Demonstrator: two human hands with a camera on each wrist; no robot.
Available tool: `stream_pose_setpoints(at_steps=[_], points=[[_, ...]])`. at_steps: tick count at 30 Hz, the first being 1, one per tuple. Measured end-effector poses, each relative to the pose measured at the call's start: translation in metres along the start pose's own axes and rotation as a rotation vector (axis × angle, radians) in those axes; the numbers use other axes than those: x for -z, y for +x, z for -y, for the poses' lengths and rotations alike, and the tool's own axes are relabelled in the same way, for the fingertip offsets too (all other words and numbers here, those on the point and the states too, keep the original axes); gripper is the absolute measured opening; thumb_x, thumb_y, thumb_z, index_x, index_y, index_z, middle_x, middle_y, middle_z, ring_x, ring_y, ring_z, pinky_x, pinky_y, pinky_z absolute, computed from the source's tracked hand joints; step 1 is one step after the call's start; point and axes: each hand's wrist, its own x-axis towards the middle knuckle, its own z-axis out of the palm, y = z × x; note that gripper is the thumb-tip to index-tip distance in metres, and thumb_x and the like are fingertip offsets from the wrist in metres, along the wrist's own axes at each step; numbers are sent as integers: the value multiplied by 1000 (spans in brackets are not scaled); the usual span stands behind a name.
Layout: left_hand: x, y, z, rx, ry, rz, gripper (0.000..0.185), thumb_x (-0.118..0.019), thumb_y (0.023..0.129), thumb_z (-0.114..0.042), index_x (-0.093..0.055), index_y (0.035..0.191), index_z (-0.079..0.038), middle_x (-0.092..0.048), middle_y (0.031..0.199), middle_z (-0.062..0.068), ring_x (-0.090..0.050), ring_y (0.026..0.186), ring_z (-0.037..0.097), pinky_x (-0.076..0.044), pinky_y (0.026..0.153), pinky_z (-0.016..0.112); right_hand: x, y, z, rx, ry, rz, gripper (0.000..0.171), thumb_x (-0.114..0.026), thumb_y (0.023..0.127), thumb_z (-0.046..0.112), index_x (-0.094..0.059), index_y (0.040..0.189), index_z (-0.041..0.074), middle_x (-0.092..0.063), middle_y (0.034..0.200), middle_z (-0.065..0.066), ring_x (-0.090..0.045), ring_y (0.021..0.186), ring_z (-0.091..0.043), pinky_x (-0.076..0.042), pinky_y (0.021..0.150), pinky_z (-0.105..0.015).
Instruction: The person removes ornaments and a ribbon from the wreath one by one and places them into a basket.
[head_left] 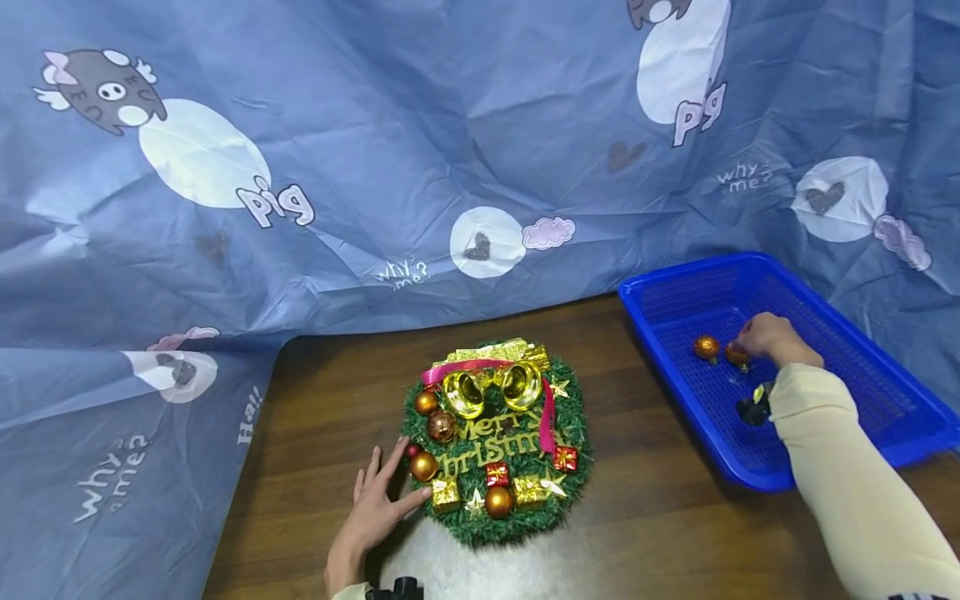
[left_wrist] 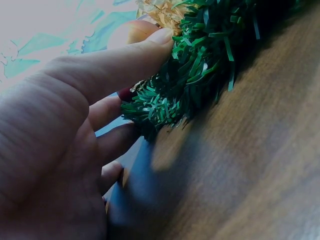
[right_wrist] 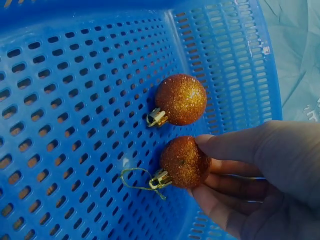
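Note:
A green Christmas wreath (head_left: 573,400) lies on the table, decorated with gold bells, baubles, small gift boxes, stars and "Merry Christmas" lettering. My left hand (head_left: 372,508) rests against its left edge, fingers spread and fairly straight. In the left wrist view the thumb (left_wrist: 120,67) touches the tinsel beside a gold gift box (left_wrist: 167,15). Over on the right, my right hand (head_left: 772,337) reaches into a blue plastic basket (head_left: 678,400). It pinches an orange glitter bauble (right_wrist: 185,162), which has a gold cap and a thin loop of string. A second glitter bauble (right_wrist: 181,99) lies right beside it.
A blue patterned cloth (head_left: 360,167) hangs behind the brown wooden table (head_left: 330,392). The basket stands at the table's right side, its raised rim around the right hand. Bare wood lies between wreath and basket.

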Motion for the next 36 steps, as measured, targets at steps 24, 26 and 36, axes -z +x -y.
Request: stream_pose_setpoints(at_steps=[24, 26, 36], points=[[1, 1, -1, 9, 3, 7, 88, -70, 82, -46, -22, 153, -27, -19, 160, 9, 3, 148, 36, 11, 115, 58, 5, -11, 12, 71, 68, -172, 32, -60, 87, 19, -62, 97, -11, -64, 95, -30, -55, 95, -52, -45, 80, -57], [0, 0, 0, 6, 4, 3, 88, -71, 82, -46, -23, 153, -26, -20, 159, 9, 2, 148, 37, 11, 115, 58, 7, -14, 17, 81, 67, -189, 34, -60, 88, 20, -62, 100, -12, -62, 101, -33, -53, 99, -55, -43, 85, -60], [0, 0, 0, -2, 1, -4, 88, -71, 81, -45, -24, 153, -24, -21, 159, 11, 1, 148, 37, 10, 115, 59, 16, -24, 38, 151, 64, -267, 45, -59, 92, 22, -55, 116, -16, -57, 113, -37, -49, 108, -55, -37, 95, -62]])
